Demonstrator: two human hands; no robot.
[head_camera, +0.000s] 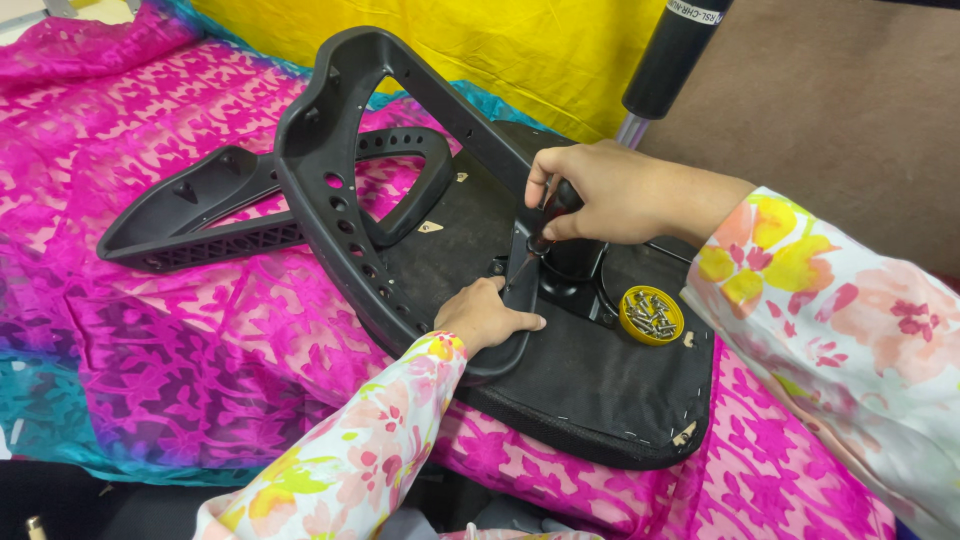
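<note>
At my far left one black plastic armrest lies loose on the pink patterned cloth, not yet fixed by the look of it; next to it the second armrest stands on the upturned chair seat, its foot on the black underside; my left hand lies flat and mostly spread on that foot, pressing it down and gripping nothing; just right of it my right hand is closed around the dark handle of a screwdriver, tip down at the bracket, so I judge this arm is mid-fastening; farther right a round yellow lid holds screws unused; up top the black gas cylinder carries a small white label near its upper end.
</note>
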